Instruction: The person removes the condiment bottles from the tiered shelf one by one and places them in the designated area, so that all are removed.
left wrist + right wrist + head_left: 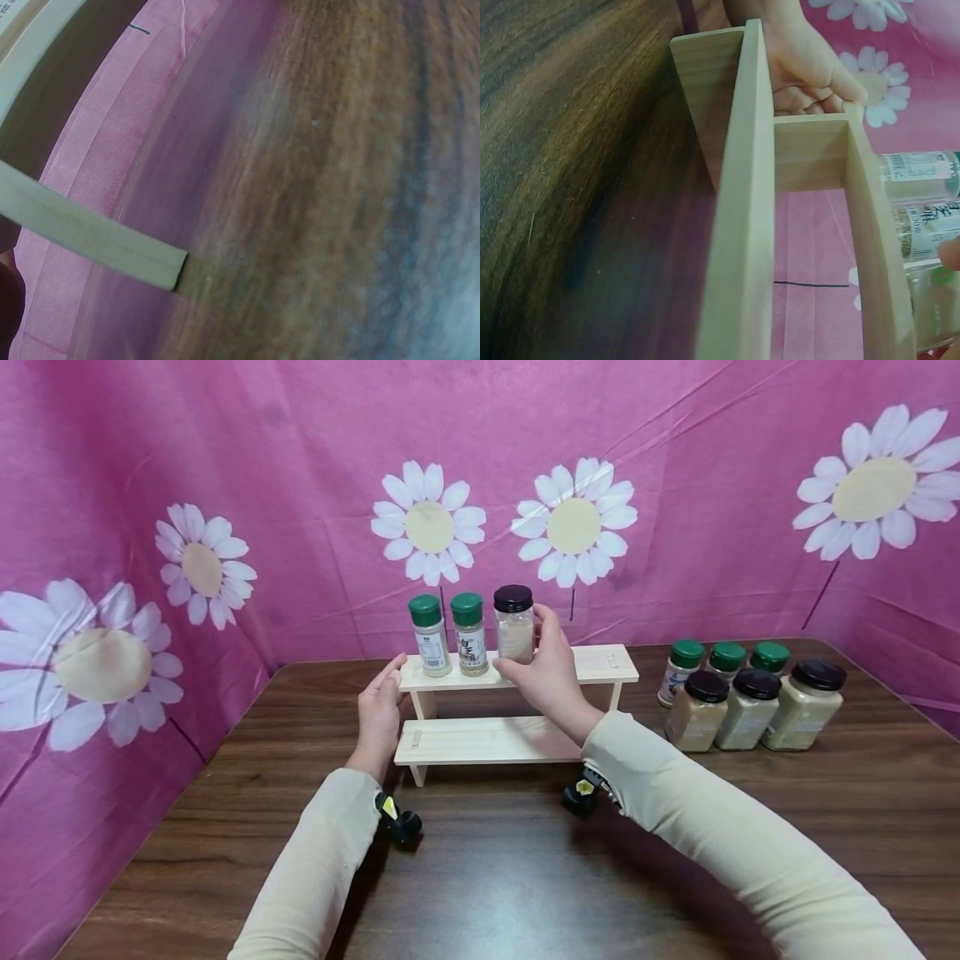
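My right hand (551,668) grips a clear spice jar with a black lid (514,631), fingers round its right side and thumb at its lower front. The jar stands upright at the upper board of a two-step wooden rack (480,742). Left of it, two green-capped spice bottles stand on that board, a pale-labelled one (431,647) and one with dark lettering (470,643). My left hand (380,714) holds the upper board's left end; in the right wrist view the left hand (802,56) has curled fingers beside the side panel. The left wrist view shows mostly tabletop and part of the rack (90,232).
At the right of the wooden table (480,877) stand three green-capped bottles (727,657), behind three black-lidded jars (753,710) in a front row. A pink cloth with daisies (315,485) hangs behind the table and along its sides.
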The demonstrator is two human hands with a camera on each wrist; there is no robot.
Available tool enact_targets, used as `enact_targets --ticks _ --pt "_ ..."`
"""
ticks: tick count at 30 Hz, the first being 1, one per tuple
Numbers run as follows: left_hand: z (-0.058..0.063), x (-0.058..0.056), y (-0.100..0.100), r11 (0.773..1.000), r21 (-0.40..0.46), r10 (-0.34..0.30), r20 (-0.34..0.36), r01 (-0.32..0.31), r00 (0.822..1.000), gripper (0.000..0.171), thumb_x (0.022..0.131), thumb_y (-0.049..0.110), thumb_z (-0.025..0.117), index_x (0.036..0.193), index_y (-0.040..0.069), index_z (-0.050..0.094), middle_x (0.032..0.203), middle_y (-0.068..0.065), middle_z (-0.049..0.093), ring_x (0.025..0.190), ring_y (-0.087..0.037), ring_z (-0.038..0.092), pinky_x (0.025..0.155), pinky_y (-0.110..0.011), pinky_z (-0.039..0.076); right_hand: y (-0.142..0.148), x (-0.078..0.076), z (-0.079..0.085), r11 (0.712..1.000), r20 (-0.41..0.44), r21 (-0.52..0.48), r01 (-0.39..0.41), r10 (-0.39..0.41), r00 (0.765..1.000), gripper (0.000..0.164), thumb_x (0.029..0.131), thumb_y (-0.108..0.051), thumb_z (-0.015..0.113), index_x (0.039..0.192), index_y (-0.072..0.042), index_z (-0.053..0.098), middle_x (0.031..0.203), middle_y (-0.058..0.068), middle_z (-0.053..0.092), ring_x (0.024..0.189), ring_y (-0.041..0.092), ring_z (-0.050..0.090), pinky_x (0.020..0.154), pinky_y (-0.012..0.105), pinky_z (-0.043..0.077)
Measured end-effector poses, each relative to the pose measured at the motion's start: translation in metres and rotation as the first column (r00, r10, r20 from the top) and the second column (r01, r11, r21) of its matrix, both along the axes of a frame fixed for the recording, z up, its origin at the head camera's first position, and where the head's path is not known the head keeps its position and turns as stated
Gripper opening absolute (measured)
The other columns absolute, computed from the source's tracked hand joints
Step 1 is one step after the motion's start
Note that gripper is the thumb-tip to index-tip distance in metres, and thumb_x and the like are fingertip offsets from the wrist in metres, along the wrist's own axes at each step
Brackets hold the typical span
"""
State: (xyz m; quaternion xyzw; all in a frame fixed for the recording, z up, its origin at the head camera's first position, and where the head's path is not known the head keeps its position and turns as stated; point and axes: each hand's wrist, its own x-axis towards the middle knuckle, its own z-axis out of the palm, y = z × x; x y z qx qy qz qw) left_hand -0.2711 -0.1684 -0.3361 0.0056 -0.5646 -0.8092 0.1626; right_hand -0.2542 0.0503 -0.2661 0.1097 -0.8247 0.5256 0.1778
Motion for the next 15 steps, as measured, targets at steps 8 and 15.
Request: enact_targets --ticks 8,15 --pt "-0.0004 -0.0005 -0.0014 1.0 -0.013 -0.008 -0.004 0.008 1.0 0.039 0.094 0.01 0.04 0.131 0.001 0.051 0.131 -0.017 0.052 0.089 -0.003 0.063 0.082 -0.021 0.051 -0.0023 -0.0028 -0.0049 0.999 -0.058 -0.025 0.038 -0.04 0.998 0.08 0.071 -0.013 0.076 0.137 -0.01 0.032 0.117 0.015 0.051 0.106 0.026 0.049 0.09 0.041 0.044" --pt "-0.0007 -0.0015 -0.0008 1.0 -0.017 0.0 0.003 0.0 1.0 0.039 0.094 0.009 0.04 0.13 0.002 0.052 0.132 -0.015 0.052 0.088 -0.002 0.063 0.082 -0.021 0.051 -0.0034 -0.0046 -0.007 0.996 -0.074 -0.065 0.053 -0.057 0.996 0.079 0.068 -0.012 0.077 0.135 -0.01 0.036 0.113 0.015 0.053 0.103 0.026 0.05 0.088 0.039 0.044"
